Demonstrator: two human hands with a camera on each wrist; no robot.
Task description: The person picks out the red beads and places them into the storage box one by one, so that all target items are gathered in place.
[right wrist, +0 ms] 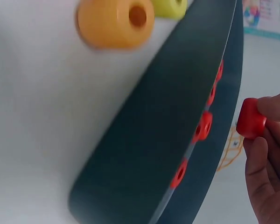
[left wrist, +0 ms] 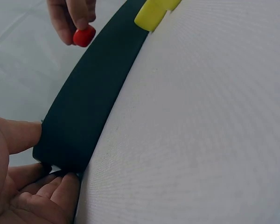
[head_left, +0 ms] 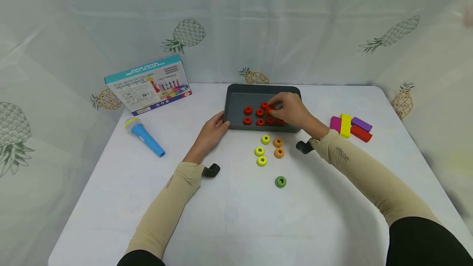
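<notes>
A dark grey tray (head_left: pixel 235 102) lies near the table's far edge with several red beads (head_left: pixel 248 110) in it. My left hand (head_left: pixel 212 134) holds the tray's near left corner, its thumb and fingers around the corner in the left wrist view. Above the tray, my right hand (head_left: pixel 293 112) pinches a red bead (right wrist: pixel 251 118) between thumb and fingertips. That bead is clear of the tray wall in the right wrist view. In front of the tray lie yellow beads (head_left: pixel 259 151), two orange beads (head_left: pixel 278 152) and a green bead (head_left: pixel 281 182).
At the left, a printed toy box (head_left: pixel 151 85) stands tilted at the back, with a blue toy microphone (head_left: pixel 147 138) in front of it. Purple, yellow, magenta and red blocks (head_left: pixel 360 133) lie together at the right. A pineapple-print sheet (head_left: pixel 314 44) hangs behind the white table (head_left: pixel 229 225).
</notes>
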